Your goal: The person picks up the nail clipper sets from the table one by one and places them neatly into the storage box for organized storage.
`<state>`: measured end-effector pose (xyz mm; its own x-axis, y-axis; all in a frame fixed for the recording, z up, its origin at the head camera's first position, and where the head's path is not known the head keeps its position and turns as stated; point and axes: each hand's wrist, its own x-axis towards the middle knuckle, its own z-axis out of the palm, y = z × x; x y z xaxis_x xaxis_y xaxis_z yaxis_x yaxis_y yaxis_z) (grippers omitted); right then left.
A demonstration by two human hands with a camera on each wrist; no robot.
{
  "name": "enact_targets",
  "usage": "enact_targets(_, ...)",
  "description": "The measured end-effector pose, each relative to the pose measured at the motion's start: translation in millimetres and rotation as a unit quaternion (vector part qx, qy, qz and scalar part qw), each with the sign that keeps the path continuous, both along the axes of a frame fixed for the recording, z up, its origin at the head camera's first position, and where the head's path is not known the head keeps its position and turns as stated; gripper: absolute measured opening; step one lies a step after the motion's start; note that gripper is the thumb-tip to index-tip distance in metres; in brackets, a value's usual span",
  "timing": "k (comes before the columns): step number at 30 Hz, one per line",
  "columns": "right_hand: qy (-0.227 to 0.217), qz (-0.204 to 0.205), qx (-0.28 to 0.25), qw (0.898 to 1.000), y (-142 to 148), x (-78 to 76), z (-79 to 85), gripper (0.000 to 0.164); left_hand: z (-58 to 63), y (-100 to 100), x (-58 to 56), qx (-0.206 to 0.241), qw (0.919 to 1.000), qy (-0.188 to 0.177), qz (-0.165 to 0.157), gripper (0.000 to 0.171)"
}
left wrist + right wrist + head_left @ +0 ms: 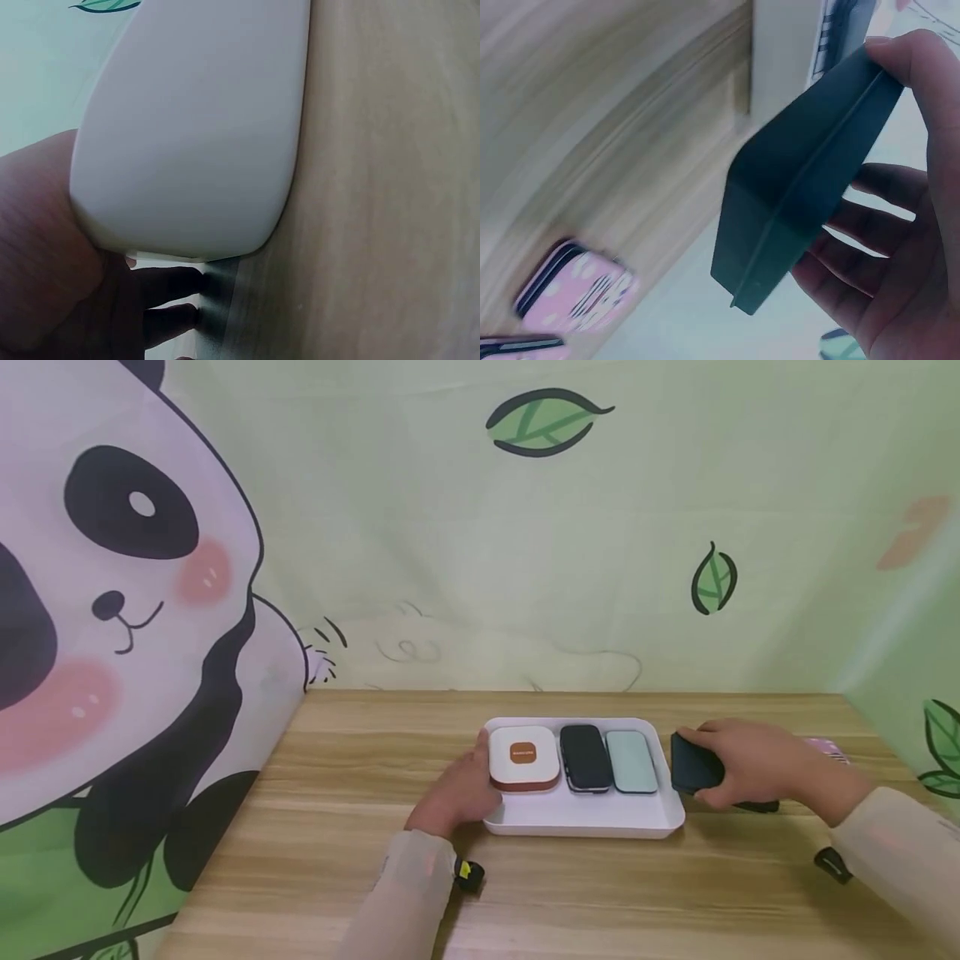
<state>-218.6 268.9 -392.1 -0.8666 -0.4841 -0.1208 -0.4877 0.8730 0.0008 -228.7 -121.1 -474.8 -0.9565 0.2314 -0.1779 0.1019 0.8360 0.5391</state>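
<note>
A white tray (585, 818) lies on the wooden table, with my left hand (461, 785) gripping its left end, thumb by the near corner. Inside the tray sit a square white box with an orange-brown label (523, 758), a black flat case (586, 758) and a pale blue flat case (632, 762), side by side. Just right of the tray, my right hand (753, 764) pinches a dark teal flat box (696, 764) between thumb and fingers. In the right wrist view the teal box (802, 187) is tilted, held off the table.
Past the right hand lies a pink patterned case (828, 748), shown more fully as a pink case with dark edges (577, 289) in the right wrist view. A black item (757, 807) pokes out below the right hand. A panda-printed cloth (420, 527) hangs behind the table.
</note>
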Motion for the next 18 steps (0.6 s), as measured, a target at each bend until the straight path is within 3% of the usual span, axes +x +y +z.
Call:
enact_targets(7, -0.005, -0.001, 0.005, 1.0, -28, -10.9, 1.6, 0.089, -5.9, 0, -2.9, -0.009, 0.9999, 0.005, -0.003, 0.098)
enact_targets(18, -0.005, 0.038, 0.003, 0.999, -69, -29.0, 1.7, 0.087, -2.6, 0, -2.5, -0.01, 0.9999, 0.004, -0.006, 0.099)
